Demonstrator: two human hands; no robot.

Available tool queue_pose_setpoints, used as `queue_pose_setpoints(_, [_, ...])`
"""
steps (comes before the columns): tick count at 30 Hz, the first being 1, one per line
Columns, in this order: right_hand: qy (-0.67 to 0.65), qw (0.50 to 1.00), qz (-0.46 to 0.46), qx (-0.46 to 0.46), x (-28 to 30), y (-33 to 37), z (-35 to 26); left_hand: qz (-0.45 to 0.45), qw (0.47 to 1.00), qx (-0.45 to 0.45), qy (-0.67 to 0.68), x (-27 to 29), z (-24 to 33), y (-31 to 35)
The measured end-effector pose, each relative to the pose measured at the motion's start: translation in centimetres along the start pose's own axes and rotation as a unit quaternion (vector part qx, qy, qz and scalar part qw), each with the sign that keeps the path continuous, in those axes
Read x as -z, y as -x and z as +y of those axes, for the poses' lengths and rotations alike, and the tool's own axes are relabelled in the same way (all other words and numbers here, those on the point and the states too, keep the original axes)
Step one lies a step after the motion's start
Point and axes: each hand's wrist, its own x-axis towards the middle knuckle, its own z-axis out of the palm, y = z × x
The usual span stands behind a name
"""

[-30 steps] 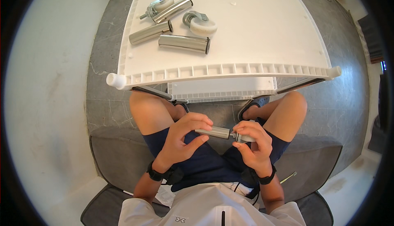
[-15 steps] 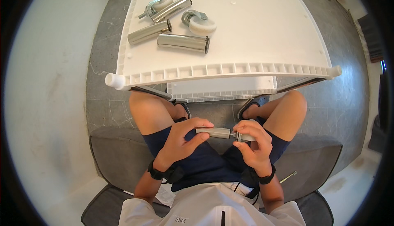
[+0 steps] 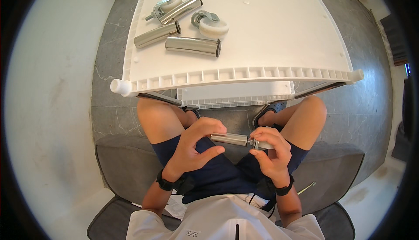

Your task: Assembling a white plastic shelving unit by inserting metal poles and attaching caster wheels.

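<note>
In front of my lap a short shiny metal tube (image 3: pixel 230 139) lies nearly level, its right end against the threaded stem of a caster wheel (image 3: pixel 265 145). My right hand (image 3: pixel 273 153) grips the caster at its metal plate, thumb below and fingers above, partly covering the white wheel. My left hand (image 3: pixel 194 146) is around the tube's left end with fingers and thumb spread. Its fingertips are at the tube's upper side, while a gap shows between thumb and tube. How far the stem sits inside the tube is hidden.
A white plastic shelf (image 3: pixel 279 35) with a ribbed front edge stands ahead, a lower white tier (image 3: pixel 235 92) beneath it. On top, at the left, lie several metal tubes (image 3: pixel 193 46) and two caster wheels (image 3: pixel 214 27). A toothbrush-like stick (image 3: pixel 307 187) rests on the grey sofa (image 3: pixel 336 170).
My left thumb has come away from the tube and the hand has loosened. Tube and caster have shifted slightly to the right. My right hand keeps its hold.
</note>
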Motion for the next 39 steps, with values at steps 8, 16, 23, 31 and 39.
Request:
queue_pose_setpoints(8, [-0.001,1.0,0.003,-0.004,-0.2,0.4,0.0,-0.007,0.997,0.063,0.038,-0.2,-0.2,0.2])
queue_pose_setpoints(16, [0.002,1.0,-0.003,-0.011,-0.2,0.2,0.2,-0.022,0.991,0.104,0.086,0.0,-0.6,0.1])
queue_pose_setpoints(23, [0.018,1.0,-0.002,-0.011,-0.2,0.0,0.1,0.019,0.996,0.06,0.066,-0.4,0.4,-0.5])
queue_pose_setpoints(31, [0.071,0.994,-0.077,-0.024,0.8,-2.4,-2.2,0.011,0.979,0.115,0.17,0.0,-1.2,0.4])
queue_pose_setpoints(39, [-0.006,0.89,0.175,0.421,8.2,-1.7,-11.9,0.042,0.969,0.174,0.172,-0.7,-1.5,1.2])
